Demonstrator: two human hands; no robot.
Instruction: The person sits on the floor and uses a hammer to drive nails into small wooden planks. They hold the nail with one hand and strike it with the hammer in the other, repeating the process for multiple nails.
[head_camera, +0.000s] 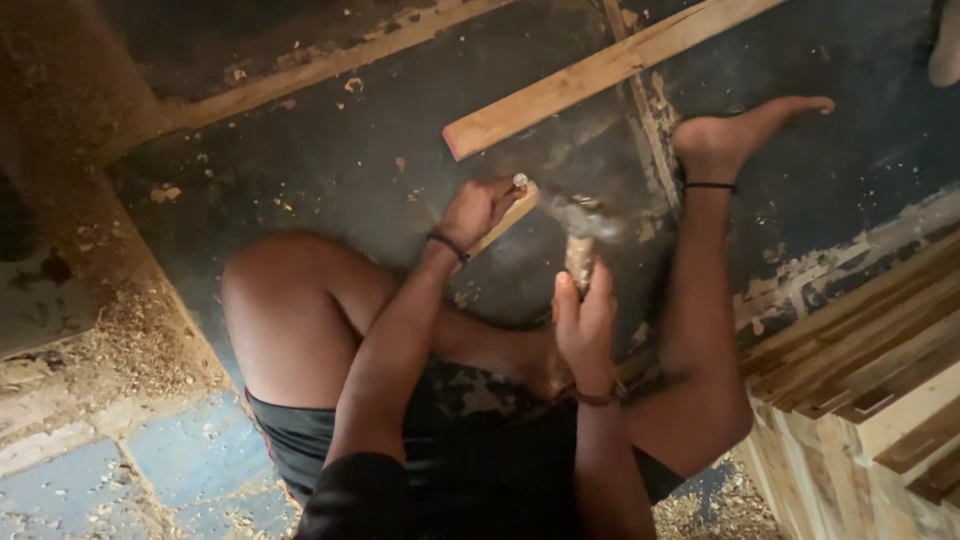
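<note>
A short pale wooden piece (508, 216) lies on the dark floor (380, 160) between the person's bare legs, most of it hidden under the left hand (478, 210), whose fingers are closed narrowly around a small shiny nail (520, 181) stood on the wood's upper end; only the nail's bright head can be made out. The right hand (583, 322) is wrapped tight around the wooden handle of a hammer (578, 240), thumb up along the shaft; the hammer head is a grey blur just right of the nail, so its shape and whether it touches anything cannot be told. Each wrist carries one band, two in all: dark on the left, reddish on the right. A third dark band circles the ankle of the one foot (745, 130) in view; the other foot is tucked out of sight behind the forearms. Farther out, one long wooden batten (600, 70) lies slanted above the hands, its upper end cut off by the frame, and a second thinner strip (330, 65) runs along the top left. At the right edge sits a stack of wooden slats (860, 340), too overlapped to count, partly cropped. Sawdust (140, 350) covers the ground at left, beside blue tiles (190, 450).
</note>
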